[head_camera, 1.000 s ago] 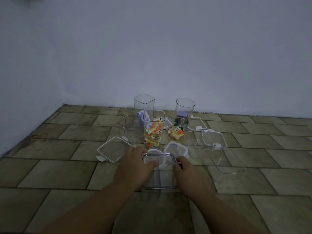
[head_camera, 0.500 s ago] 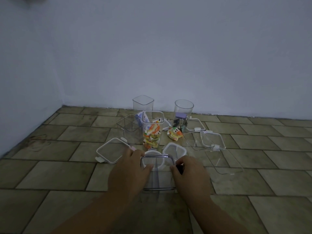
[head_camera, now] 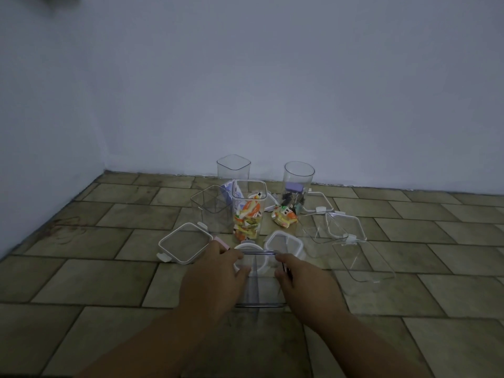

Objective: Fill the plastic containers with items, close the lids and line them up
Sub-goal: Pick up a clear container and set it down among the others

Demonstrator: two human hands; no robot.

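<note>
A clear square container (head_camera: 257,279) stands on the tiled floor right in front of me. My left hand (head_camera: 215,276) grips its left side and my right hand (head_camera: 302,285) grips its right side. Behind it stands a tall clear container (head_camera: 248,211) holding colourful packets. More packets (head_camera: 283,217) lie loose beside it. A round container (head_camera: 297,184) with small dark items stands at the back right. Two bare clear containers (head_camera: 233,166) (head_camera: 211,211) stand at the back and left. White-rimmed lids (head_camera: 185,242) (head_camera: 283,242) lie near my hands.
More clear lids (head_camera: 343,227) (head_camera: 362,261) (head_camera: 319,203) lie to the right on the floor. A pale wall (head_camera: 245,91) runs behind the containers and another wall closes the left side. Brown floor tiles (head_camera: 436,268) stretch out to the right.
Both hands with the near container have drawn a little closer to me. The other containers and lids have stayed put.
</note>
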